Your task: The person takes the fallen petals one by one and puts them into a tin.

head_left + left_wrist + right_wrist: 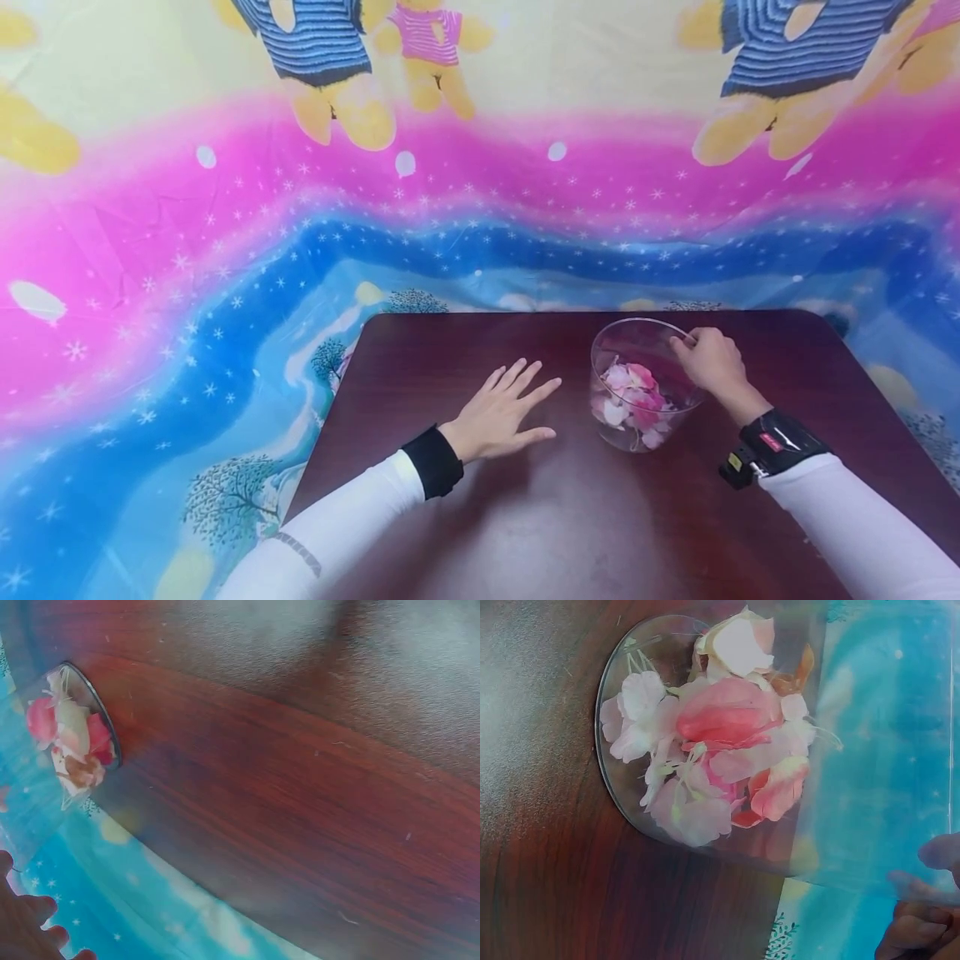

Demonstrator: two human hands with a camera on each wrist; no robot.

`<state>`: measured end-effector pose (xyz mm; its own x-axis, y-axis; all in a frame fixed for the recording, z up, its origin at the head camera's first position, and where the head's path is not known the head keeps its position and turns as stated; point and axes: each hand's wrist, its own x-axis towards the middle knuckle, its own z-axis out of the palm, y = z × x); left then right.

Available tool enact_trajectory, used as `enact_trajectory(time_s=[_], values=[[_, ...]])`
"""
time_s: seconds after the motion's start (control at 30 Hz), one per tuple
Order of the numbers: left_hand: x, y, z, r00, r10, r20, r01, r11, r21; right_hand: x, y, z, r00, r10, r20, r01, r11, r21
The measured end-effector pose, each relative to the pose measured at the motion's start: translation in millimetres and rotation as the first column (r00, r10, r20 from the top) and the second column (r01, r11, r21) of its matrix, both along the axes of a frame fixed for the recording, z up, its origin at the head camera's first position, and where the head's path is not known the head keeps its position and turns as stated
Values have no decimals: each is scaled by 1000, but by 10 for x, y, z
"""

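On the dark wooden table [465, 542], right-hand fingers [686, 340] pinch the rim of a clear glass bowl [637, 342] of pink-white petals [633, 400].

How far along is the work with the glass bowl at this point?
Already in place: pink and white petals lie inside the glass bowl, which stands on the table. In hand: the right hand grips the bowl's rim, while the left hand rests flat on the table. Left: the bowl is not yet lifted.

Dark wooden table [570, 517], clear glass bowl [637, 433] of petals, left hand [502, 412] flat
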<state>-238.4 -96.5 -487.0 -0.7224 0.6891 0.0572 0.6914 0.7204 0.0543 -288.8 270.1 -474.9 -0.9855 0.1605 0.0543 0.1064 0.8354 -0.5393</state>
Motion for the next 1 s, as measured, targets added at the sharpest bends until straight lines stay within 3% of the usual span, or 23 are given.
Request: enact_trajectory(time_s=[0.2,0.5,0.8,1.0], values=[[22,-40,-39,1000,9,21,-9,1000,-4,30,39,26,998,-11,63,10,1000,19],[56,-69,-66,1000,14,22,-14,1000,-14,13,40,90,995,-41,87,38,999,36],[72,-141,-111,999,25,23,-25,1000,-6,25,31,187,999,-50,15,49,998,50],[90,-213,-49,999,43,25,-44,999,23,85,-4,275,999,-21,-25,23,998,67]])
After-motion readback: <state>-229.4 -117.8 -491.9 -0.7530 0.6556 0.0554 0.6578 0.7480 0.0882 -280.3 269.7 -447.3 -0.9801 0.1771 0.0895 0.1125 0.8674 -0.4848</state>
